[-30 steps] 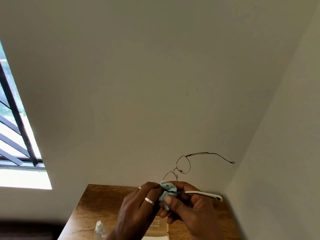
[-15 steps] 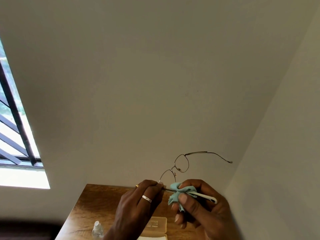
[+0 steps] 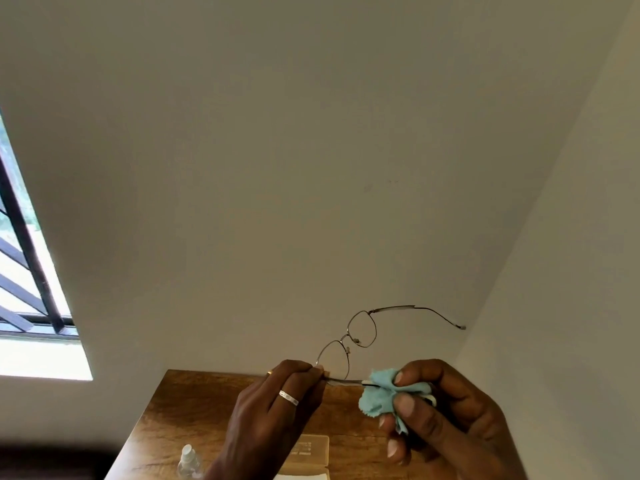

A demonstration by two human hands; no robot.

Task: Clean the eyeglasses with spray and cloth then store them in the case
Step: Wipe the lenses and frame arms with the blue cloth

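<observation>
Thin metal-framed eyeglasses are held up in front of the wall, temples unfolded. My left hand, wearing a ring, pinches the near hinge end of the frame. My right hand grips a light blue cloth wrapped around the near temple, close to its white tip. The far temple sticks out to the right, free. A small clear spray bottle stands on the wooden table at bottom left. A pale translucent case lies on the table, partly hidden behind my left hand.
The table sits in a corner between two plain walls. A barred window is on the left. A white sheet shows at the bottom edge under the case.
My right hand has slid the cloth along the near temple, from the hinge out toward the tip. The left hand has kept its hold on the frame.
</observation>
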